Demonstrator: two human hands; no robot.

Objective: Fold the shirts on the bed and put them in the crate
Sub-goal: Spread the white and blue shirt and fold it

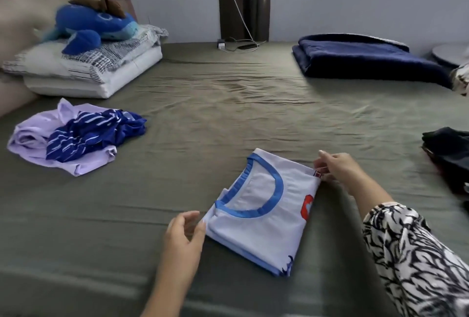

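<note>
A white shirt with a blue collar [264, 225] lies folded into a rectangle on the olive bed sheet [215, 119], close in front of me. My left hand [184, 236] touches its near-left corner, fingers loosely curved. At the far-right corner my right hand [337, 169] pinches the shirt's edge. To the left a crumpled lilac shirt [30, 139] lies under a crumpled blue striped shirt [94, 134]. No crate is in view.
A stack of pillows [83, 70] with a blue plush toy [94, 27] sits at the headboard, far left. A folded navy blanket [365, 58] lies far right. Dark clothes [449, 154] sit at the right edge. A charger and cable [236, 46] lie by the wall.
</note>
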